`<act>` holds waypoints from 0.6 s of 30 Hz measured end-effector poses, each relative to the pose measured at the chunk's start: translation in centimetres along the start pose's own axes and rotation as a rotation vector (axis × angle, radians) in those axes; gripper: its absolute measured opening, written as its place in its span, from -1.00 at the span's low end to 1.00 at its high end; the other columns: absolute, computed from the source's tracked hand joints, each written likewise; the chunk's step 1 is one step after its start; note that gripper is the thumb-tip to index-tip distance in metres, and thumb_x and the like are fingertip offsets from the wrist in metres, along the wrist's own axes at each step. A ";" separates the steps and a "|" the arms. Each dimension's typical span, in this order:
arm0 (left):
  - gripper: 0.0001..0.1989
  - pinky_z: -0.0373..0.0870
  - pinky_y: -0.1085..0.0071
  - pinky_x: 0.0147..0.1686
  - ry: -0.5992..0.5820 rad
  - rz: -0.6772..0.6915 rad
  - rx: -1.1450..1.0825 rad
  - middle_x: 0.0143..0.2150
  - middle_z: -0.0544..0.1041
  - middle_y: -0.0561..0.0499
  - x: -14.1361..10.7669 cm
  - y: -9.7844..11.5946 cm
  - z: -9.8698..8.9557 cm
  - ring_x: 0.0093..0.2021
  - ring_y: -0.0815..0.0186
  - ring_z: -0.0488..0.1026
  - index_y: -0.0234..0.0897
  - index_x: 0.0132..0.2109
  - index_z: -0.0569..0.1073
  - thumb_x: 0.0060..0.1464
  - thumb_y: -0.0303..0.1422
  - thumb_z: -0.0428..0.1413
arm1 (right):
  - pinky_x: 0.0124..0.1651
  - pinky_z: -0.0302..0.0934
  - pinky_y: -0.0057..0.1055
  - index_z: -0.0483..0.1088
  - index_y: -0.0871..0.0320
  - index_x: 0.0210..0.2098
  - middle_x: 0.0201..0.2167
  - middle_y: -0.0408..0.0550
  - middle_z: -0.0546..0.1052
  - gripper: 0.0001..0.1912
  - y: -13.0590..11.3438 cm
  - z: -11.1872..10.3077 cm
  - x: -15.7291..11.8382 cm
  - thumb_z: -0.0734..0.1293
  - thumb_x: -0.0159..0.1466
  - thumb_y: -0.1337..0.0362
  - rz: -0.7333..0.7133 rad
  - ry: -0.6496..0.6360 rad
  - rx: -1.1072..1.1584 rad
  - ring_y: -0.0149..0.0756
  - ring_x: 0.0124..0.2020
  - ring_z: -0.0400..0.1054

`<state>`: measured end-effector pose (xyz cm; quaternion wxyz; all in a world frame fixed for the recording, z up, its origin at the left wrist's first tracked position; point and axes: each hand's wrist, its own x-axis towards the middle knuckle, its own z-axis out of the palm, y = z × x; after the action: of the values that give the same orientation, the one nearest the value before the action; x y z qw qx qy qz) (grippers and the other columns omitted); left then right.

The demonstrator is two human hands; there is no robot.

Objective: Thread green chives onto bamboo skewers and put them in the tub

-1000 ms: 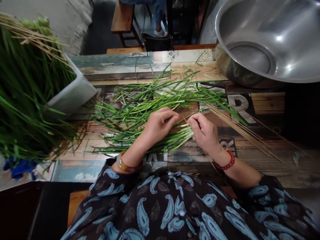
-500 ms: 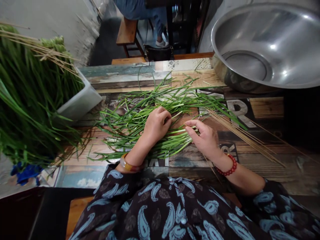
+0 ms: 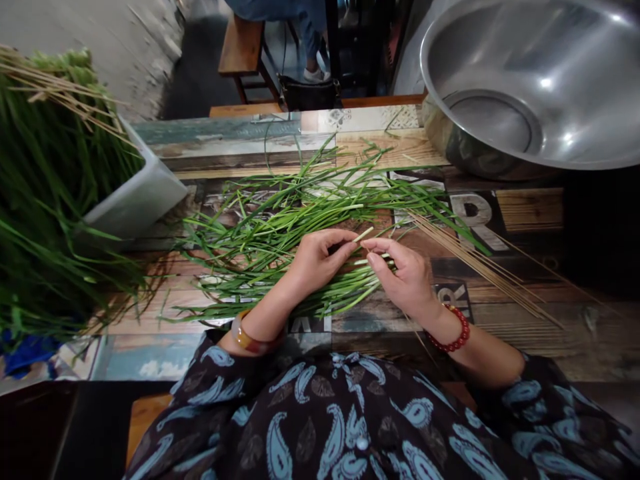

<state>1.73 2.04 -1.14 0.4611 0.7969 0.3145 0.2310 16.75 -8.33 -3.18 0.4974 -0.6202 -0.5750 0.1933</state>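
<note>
Loose green stalks [image 3: 280, 217] lie spread over the middle of the patterned table. My left hand [image 3: 323, 260] pinches a green stalk near its pale end [image 3: 364, 234], which sticks out past the thumb and forefinger. Right beside it, my right hand [image 3: 406, 272] has thumb and forefinger pressed together around a thin stick, whose lower part shows below the palm. More stalks with pale ends [image 3: 345, 288] lie under and between both hands. A bundle of thin wooden sticks [image 3: 475, 268] rests on the table to the right of my right hand.
A large metal bowl [image 3: 493, 127] stands at the back right. On the left, a white container [image 3: 143, 200] is heaped with long green leaves [image 3: 55, 193], with thin sticks on top. Beyond the table [image 3: 165, 360] are a wooden stool [image 3: 241, 47], a black bag and a seated person's legs.
My left hand has moved right and up to my right hand, with a stalk's pale end now between its fingertips. The whole view has shifted slightly.
</note>
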 end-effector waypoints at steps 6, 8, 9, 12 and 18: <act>-0.83 0.41 0.51 -0.27 0.041 0.010 -0.022 -0.30 0.66 0.00 -0.2 0.0 0.1 -0.30 0.36 0.56 -0.32 -0.21 0.62 0.19 -0.36 0.14 | -0.13 0.43 -0.38 0.51 0.09 -0.13 -0.25 -0.07 0.66 -0.80 0.0 0.0 0.1 0.27 0.32 0.31 -0.001 0.008 -0.002 -0.30 -0.26 0.55; -0.83 0.44 0.50 -0.25 0.046 0.000 -0.033 -0.29 0.67 -0.01 -0.2 0.1 0.1 -0.30 0.34 0.57 -0.32 -0.22 0.62 0.18 -0.35 0.14 | -0.13 0.43 -0.37 0.52 0.08 -0.14 -0.25 -0.07 0.66 -0.80 0.0 -0.1 0.1 0.27 0.32 0.31 0.023 -0.001 -0.002 -0.29 -0.25 0.56; -0.83 0.45 0.49 -0.25 0.045 -0.004 -0.034 -0.29 0.67 -0.01 -0.2 0.1 0.1 -0.30 0.33 0.58 -0.32 -0.23 0.62 0.18 -0.36 0.15 | -0.13 0.43 -0.36 0.53 0.08 -0.15 -0.25 -0.07 0.66 -0.80 0.0 -0.1 0.1 0.27 0.32 0.30 0.035 -0.005 -0.006 -0.28 -0.25 0.56; -0.84 0.47 0.46 -0.25 0.045 -0.008 -0.028 -0.29 0.67 -0.02 -0.2 0.1 0.0 -0.30 0.32 0.58 -0.31 -0.23 0.62 0.17 -0.36 0.15 | -0.11 0.44 -0.33 0.53 0.08 -0.16 -0.23 -0.06 0.67 -0.81 -0.1 -0.2 0.1 0.27 0.32 0.28 0.061 -0.016 -0.025 -0.26 -0.23 0.56; -0.84 0.47 0.48 -0.23 0.045 -0.017 -0.028 -0.27 0.67 -0.04 -0.3 0.2 0.0 -0.28 0.33 0.58 -0.32 -0.23 0.63 0.18 -0.37 0.15 | -0.09 0.44 -0.33 0.55 0.08 -0.15 -0.21 -0.06 0.67 -0.80 -0.3 -0.4 0.3 0.28 0.33 0.31 0.048 -0.034 -0.024 -0.26 -0.20 0.57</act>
<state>1.57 1.81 -0.97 0.4669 0.7823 0.3285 0.2493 17.00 -8.33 -2.62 0.4754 -0.6363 -0.5704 0.2090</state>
